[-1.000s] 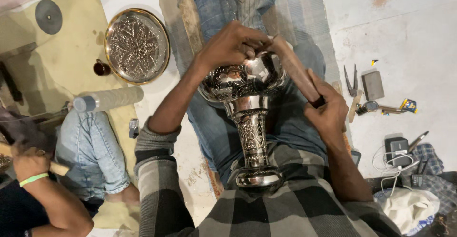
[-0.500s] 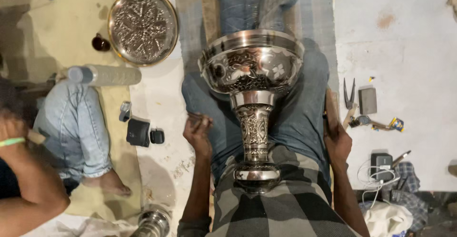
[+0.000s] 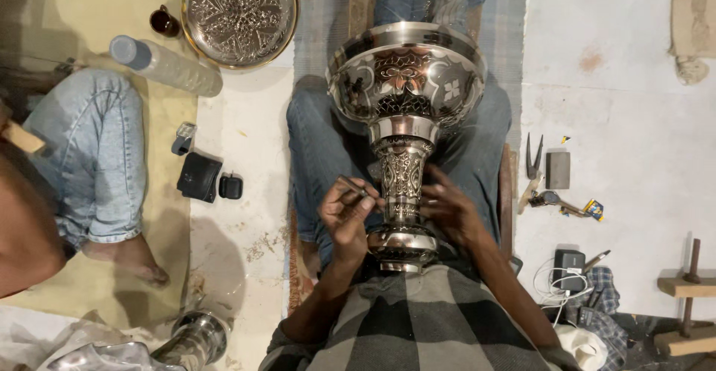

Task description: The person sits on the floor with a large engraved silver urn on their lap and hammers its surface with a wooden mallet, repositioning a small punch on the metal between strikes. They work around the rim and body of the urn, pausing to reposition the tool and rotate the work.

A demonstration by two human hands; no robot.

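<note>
A large engraved silver goblet-shaped vessel (image 3: 405, 80) rests on my lap, its wide bowl away from me and its foot against my checked shirt. My left hand (image 3: 347, 218) pinches a thin metal engraving tool (image 3: 353, 185) with its tip at the vessel's patterned stem (image 3: 401, 177). On the other side of the stem my right hand (image 3: 451, 208) lies with its fingers spread against the metal, steadying it.
An engraved round tray (image 3: 239, 14), a small dark cup (image 3: 162, 20) and a plastic bottle (image 3: 165, 65) lie at the upper left. Another person in jeans (image 3: 97, 155) sits at left. Dark pouches (image 3: 200, 177), pliers (image 3: 534, 158), a block (image 3: 557, 170), a charger (image 3: 570, 261) and another metal piece (image 3: 195, 337) lie around.
My hands left the bowl's rim and came down to the stem. The left hand now holds the engraving tool against the stem, and the right hand rests on it.
</note>
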